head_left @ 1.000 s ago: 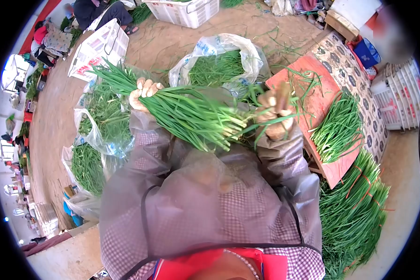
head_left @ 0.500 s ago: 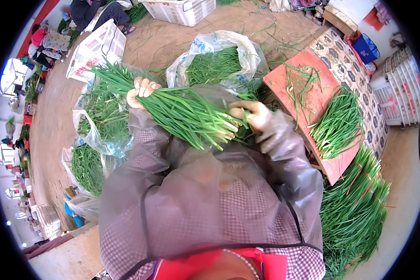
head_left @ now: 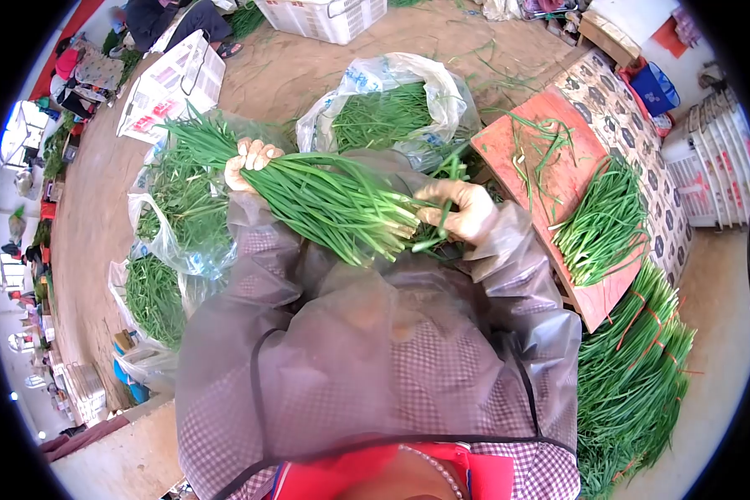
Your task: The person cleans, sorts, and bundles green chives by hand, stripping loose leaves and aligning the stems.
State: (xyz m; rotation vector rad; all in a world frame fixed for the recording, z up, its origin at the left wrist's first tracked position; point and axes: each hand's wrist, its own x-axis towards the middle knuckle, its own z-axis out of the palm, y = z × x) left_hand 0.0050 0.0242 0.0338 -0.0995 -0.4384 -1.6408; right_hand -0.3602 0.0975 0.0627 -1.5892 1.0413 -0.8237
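A thick bunch of long green stalks (head_left: pixel 317 196) lies across my lap, its pale cut ends pointing right. My left hand (head_left: pixel 252 163) is wrapped round it near its leafy end. Beside the pale ends, my right hand (head_left: pixel 462 210) pinches a few loose green stalks (head_left: pixel 448 179) between thumb and fingers. To the right, a loose pile of the same stalks (head_left: pixel 604 221) rests on a red board (head_left: pixel 587 137), with scattered bits further back on it.
Plastic bags of greens (head_left: pixel 442 100) stand in front and at the left (head_left: pixel 171 225). Bundles tied with red bands (head_left: pixel 633 375) lie below the board. White crates (head_left: pixel 171 87) stand ahead and at the right (head_left: pixel 708 158). A seated person (head_left: pixel 196 25) is at the upper left.
My right hand has moved slightly right, and the loose stalks in it now show more clearly. My left hand keeps its hold on the bunch, almost unmoved.
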